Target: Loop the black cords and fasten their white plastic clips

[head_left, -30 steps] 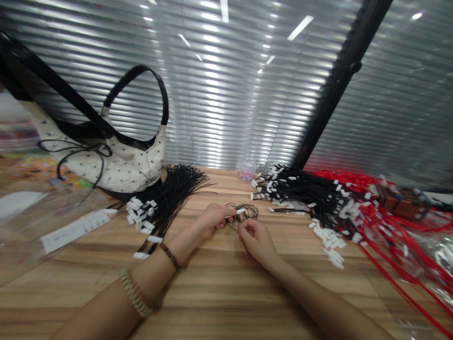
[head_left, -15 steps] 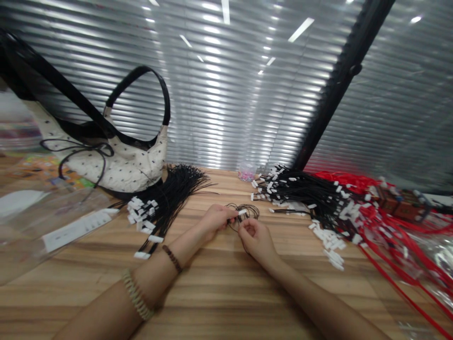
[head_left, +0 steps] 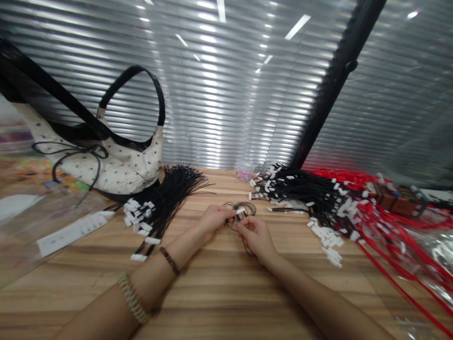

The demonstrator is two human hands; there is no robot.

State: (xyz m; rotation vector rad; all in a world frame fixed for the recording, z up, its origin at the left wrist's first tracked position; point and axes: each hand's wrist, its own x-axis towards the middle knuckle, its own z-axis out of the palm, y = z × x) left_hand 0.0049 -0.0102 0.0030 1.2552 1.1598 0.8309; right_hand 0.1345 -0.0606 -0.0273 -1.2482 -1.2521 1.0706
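Thin dark cord (head_left: 250,208) lies in loose loops between my hands, just above the wooden table (head_left: 212,302). A small white tag (head_left: 240,211) shows at my left fingertips. My left hand (head_left: 215,219) is closed, thumb and fingers pinched on the cord beside the tag. My right hand (head_left: 257,237) pinches a strand of the same cord, and a loose bit of it hangs below the fingers. The exact grip points are too small to make out.
A bundle of black cords (head_left: 173,198) with white tags lies left, before a cream handbag (head_left: 123,165). More black cords (head_left: 300,186), loose white tags (head_left: 325,236) and red cords (head_left: 385,236) spread at right. A small clear container (head_left: 244,172) stands behind.
My right hand has shifted slightly, and more of the cord shows hanging below it. My left hand keeps its pinch. The whole view has moved a little.
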